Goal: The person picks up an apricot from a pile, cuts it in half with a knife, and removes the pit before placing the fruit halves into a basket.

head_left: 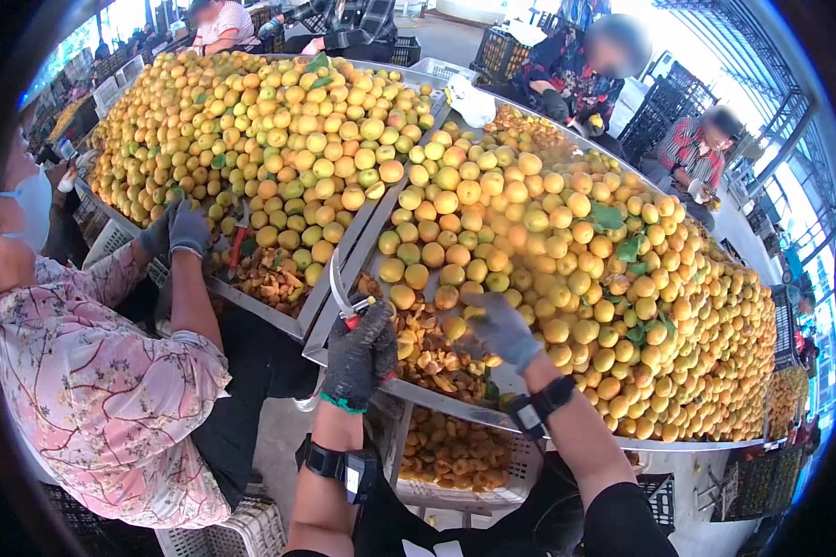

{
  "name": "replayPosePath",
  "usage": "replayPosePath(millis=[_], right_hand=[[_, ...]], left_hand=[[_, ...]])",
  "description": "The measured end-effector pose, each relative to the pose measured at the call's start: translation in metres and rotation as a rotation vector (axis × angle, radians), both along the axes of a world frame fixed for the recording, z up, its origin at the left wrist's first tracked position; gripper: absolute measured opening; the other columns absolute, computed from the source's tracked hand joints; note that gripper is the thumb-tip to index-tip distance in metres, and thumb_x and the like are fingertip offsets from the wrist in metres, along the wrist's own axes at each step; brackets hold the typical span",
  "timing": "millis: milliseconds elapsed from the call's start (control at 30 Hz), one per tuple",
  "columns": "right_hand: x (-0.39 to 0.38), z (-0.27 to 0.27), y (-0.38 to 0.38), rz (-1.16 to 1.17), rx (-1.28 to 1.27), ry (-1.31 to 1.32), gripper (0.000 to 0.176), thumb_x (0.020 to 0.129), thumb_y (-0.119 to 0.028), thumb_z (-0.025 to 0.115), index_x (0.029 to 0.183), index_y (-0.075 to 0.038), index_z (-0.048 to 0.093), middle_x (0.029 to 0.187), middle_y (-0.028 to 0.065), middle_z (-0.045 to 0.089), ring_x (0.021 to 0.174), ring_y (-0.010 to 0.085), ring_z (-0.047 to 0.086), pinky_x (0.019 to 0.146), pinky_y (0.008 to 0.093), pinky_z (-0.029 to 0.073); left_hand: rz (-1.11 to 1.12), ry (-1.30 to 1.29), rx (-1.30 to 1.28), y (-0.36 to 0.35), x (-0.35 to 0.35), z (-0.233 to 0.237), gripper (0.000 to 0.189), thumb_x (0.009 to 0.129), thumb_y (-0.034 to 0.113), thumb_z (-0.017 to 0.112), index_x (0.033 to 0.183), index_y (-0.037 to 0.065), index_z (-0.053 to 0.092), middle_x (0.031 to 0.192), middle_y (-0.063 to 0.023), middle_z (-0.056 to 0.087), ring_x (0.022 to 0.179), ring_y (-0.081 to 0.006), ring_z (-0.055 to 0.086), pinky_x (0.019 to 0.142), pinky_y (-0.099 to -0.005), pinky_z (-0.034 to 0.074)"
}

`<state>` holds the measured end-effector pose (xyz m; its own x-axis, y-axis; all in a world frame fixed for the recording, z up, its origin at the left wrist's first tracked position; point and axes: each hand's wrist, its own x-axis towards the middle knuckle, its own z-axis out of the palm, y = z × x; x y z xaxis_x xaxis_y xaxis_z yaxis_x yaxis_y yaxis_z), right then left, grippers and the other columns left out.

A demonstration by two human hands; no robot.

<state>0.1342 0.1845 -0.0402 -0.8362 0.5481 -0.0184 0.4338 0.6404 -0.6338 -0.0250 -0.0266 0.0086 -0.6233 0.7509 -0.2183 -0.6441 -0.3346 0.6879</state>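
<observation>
My left hand (360, 348), in a dark grey glove, is closed around the red handle of a curved metal tool (337, 283); its blade points up over the tray's divider. My right hand (500, 330), in a lighter grey glove, reaches over the near part of the tray (511, 376) and is blurred, its fingertips beside the apricots (452, 275). Whether it holds one cannot be made out. Between my hands lie orange cut pieces (429, 353) on the tray floor. Whole yellow-orange apricots are heaped beyond, with some green leaves (607, 217) among them.
A co-worker in a floral shirt (102, 381) sits close on my left, gloved hands at the adjoining tray (279, 320). Below my tray's edge stands a crate (520, 464) of cut fruit. Other people sit across the heap, near a white bag (471, 100) and black crates (502, 54).
</observation>
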Motion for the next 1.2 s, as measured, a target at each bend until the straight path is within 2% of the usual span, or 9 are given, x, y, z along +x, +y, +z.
replayPosePath(millis=[33,200,433,533,600,767,1033,1133,1200], right_hand=[[-0.008,-0.003,-0.009,0.201,0.458,-0.120,0.046,0.087,-0.016,0.059,0.132,-0.019,0.053,0.117,0.0122,0.060,0.094,0.0266,0.063,0.075,0.0380,0.053],[-0.030,-0.003,-0.027,0.204,0.438,-0.548,0.049,0.087,-0.029,0.060,0.134,-0.023,0.050,0.132,0.0173,0.050,0.104,0.0341,0.060,0.085,0.0445,0.051],[0.008,0.005,0.042,-0.173,-0.526,0.501,0.061,0.081,-0.006,0.064,0.138,-0.016,0.045,0.137,0.0203,0.047,0.117,0.0395,0.053,0.093,0.0387,0.049],[0.009,0.018,0.074,-0.362,-0.543,0.791,0.063,0.079,-0.001,0.064,0.138,-0.014,0.046,0.136,0.0217,0.047,0.120,0.0409,0.049,0.096,0.0399,0.047],[0.009,0.045,0.066,-0.508,0.462,0.244,0.062,0.081,-0.008,0.065,0.139,-0.018,0.046,0.140,0.0201,0.044,0.122,0.0394,0.048,0.099,0.0421,0.045],[-0.008,0.031,0.006,0.230,0.477,-0.527,0.060,0.075,-0.030,0.072,0.132,-0.025,0.052,0.137,0.0157,0.045,0.120,0.0341,0.051,0.097,0.0436,0.046],[-0.005,0.024,0.019,0.079,0.482,-0.518,0.054,0.076,-0.028,0.073,0.125,-0.016,0.054,0.126,0.0148,0.047,0.112,0.0350,0.054,0.090,0.0446,0.048],[0.009,0.042,0.052,-0.202,0.829,-0.049,0.049,0.079,-0.026,0.070,0.124,-0.015,0.054,0.127,0.0157,0.048,0.108,0.0382,0.055,0.086,0.0454,0.049],[0.015,0.063,0.056,-0.264,0.489,0.142,0.044,0.081,-0.025,0.069,0.122,-0.013,0.056,0.121,0.0162,0.055,0.102,0.0376,0.058,0.083,0.0449,0.051]], left_hand=[[-0.013,-0.002,-0.005,0.000,0.000,-0.001,0.014,0.090,0.013,0.065,0.097,0.011,0.052,0.057,-0.0009,0.050,0.037,-0.0130,0.045,0.034,-0.0261,0.034],[0.019,-0.025,-0.025,-0.002,-0.001,0.001,0.009,0.092,0.014,0.062,0.095,0.010,0.055,0.057,-0.0001,0.048,0.039,-0.0120,0.043,0.034,-0.0260,0.033],[0.008,-0.019,0.006,0.000,-0.002,-0.002,0.011,0.091,0.014,0.064,0.094,0.010,0.054,0.056,-0.0009,0.049,0.037,-0.0125,0.044,0.034,-0.0260,0.033],[-0.006,0.023,-0.023,0.003,0.000,0.000,0.010,0.090,0.014,0.064,0.087,0.010,0.055,0.054,-0.0005,0.049,0.037,-0.0119,0.044,0.034,-0.0258,0.032],[0.006,0.020,-0.027,0.003,0.002,0.005,0.011,0.090,0.014,0.064,0.085,0.010,0.055,0.054,-0.0003,0.049,0.037,-0.0118,0.044,0.034,-0.0258,0.033],[0.022,0.043,-0.059,0.006,0.003,0.005,0.012,0.090,0.015,0.065,0.084,0.010,0.055,0.054,0.0004,0.049,0.037,-0.0115,0.044,0.034,-0.0255,0.033],[0.035,0.014,-0.064,0.003,0.000,0.005,0.011,0.090,0.015,0.065,0.090,0.010,0.055,0.056,-0.0008,0.050,0.038,-0.0121,0.044,0.035,-0.0256,0.033],[-0.005,0.019,-0.046,0.003,-0.003,-0.003,0.012,0.090,0.015,0.065,0.091,0.010,0.055,0.056,-0.0009,0.050,0.038,-0.0122,0.044,0.034,-0.0256,0.033],[-0.005,0.000,-0.035,0.005,-0.003,-0.002,0.012,0.090,0.015,0.065,0.090,0.010,0.055,0.056,-0.0010,0.050,0.037,-0.0122,0.044,0.034,-0.0257,0.033]])
